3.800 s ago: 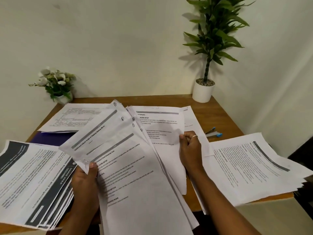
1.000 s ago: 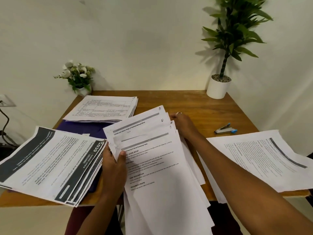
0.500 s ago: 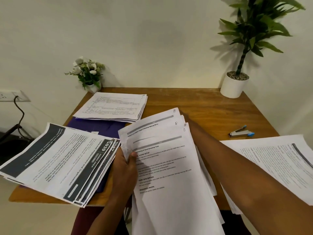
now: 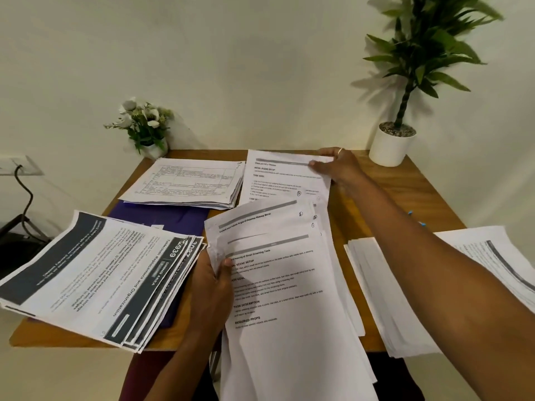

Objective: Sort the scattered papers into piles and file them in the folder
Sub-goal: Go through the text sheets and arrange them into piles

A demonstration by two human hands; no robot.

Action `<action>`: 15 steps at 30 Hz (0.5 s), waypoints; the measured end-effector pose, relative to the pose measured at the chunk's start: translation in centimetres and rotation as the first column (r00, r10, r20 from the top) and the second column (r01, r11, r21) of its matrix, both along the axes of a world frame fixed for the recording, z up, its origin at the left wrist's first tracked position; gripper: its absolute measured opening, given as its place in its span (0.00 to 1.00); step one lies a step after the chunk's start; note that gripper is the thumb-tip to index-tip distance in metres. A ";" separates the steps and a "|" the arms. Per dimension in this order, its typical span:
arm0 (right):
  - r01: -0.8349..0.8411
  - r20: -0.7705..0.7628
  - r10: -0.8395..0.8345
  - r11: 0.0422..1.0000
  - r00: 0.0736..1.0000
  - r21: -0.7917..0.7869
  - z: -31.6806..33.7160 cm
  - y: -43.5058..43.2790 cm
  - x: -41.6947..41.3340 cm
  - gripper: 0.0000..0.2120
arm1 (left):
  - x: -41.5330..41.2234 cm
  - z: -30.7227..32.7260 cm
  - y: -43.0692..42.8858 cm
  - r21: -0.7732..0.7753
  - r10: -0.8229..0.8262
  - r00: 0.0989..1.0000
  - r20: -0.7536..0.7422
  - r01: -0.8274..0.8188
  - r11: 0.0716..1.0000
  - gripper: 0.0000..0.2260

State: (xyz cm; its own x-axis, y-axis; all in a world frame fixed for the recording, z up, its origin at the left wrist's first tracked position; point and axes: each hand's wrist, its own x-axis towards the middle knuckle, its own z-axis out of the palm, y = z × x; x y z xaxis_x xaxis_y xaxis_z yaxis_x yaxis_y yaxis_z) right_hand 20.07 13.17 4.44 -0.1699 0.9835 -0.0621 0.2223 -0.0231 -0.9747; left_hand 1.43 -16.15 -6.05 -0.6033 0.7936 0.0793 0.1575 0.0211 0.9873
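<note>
Landmark: the purple folder, flat on the wooden desk and mostly buried.

Hands. The left hand, just right of the folder's near end, grips a fanned sheaf by its left edge, thumb on top. The sheaf's lower part hangs past the desk edge toward the person. The right hand, beyond and right of the folder, pinches the top right corner of a single sheet, thumb on the printed face. Whether that sheet is fully down cannot be told.

Piles. A tabled pile rests across the folder's far edge, and the single sheet lies just right of it. A dark-banner pile overlaps the folder's near-left side. Another pile sits well right of the folder, past the sheaf.

Step, as judged: placing the single sheet on a spot of its own, right of the folder's far end. It should go down flat and parallel to the tabled pile, apart from it, so the two do not merge. The corner should be let go only once the sheet rests. The left grip must stay firm or the fan may slide off the edge. The circled corner numbers look useful for ordering. The folder needs uncovering before filing.

Room. Pale bare wall. A flower pot stands beyond the folder's far-left corner. A potted plant stands far beyond-right of the folder. A wall socket with a black cable is left of it.
</note>
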 end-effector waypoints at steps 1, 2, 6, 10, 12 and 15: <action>-0.029 -0.023 0.027 0.997 0.999 -0.074 -0.4 -0.4 0.2 0.28 | 0.1 0.0 0.0 0.000 0.000 1.000 -0.002 0.000 1.000 0.07; -0.056 -0.046 0.049 0.986 0.998 -0.160 -0.8 -1.1 0.2 0.31 | 0.0 0.0 0.0 -0.002 0.001 1.000 -0.006 -0.001 1.000 0.07; -0.097 0.029 0.112 0.945 0.993 -0.313 -2.6 -3.9 -0.4 0.18 | 0.0 -0.1 0.0 -0.013 -0.002 1.000 -0.021 0.002 1.000 0.08; -0.113 0.107 0.159 0.932 0.982 -0.344 -3.6 -5.0 -0.3 0.12 | 0.1 -0.1 0.1 -0.036 0.006 0.998 -0.056 -0.008 0.999 0.04; -0.074 0.059 0.097 0.946 0.994 -0.317 -2.9 -4.6 0.2 0.17 | 0.2 0.0 0.2 -0.040 0.010 0.998 -0.068 -0.012 0.999 0.04; 0.046 -0.119 -0.078 0.966 0.990 -0.253 -1.0 -3.3 1.6 0.20 | 0.2 -0.1 0.2 -0.060 -0.007 0.996 -0.092 0.002 0.998 0.04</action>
State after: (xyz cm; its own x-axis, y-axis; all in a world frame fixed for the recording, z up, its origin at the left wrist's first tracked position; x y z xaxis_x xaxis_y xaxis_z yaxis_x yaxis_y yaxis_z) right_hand 21.68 9.86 3.39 -0.1316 0.9483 -0.2887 0.0879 -0.2789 -0.9563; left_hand 1.65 -15.90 -6.13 -0.5922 0.8012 0.0862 0.2475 0.0791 0.9657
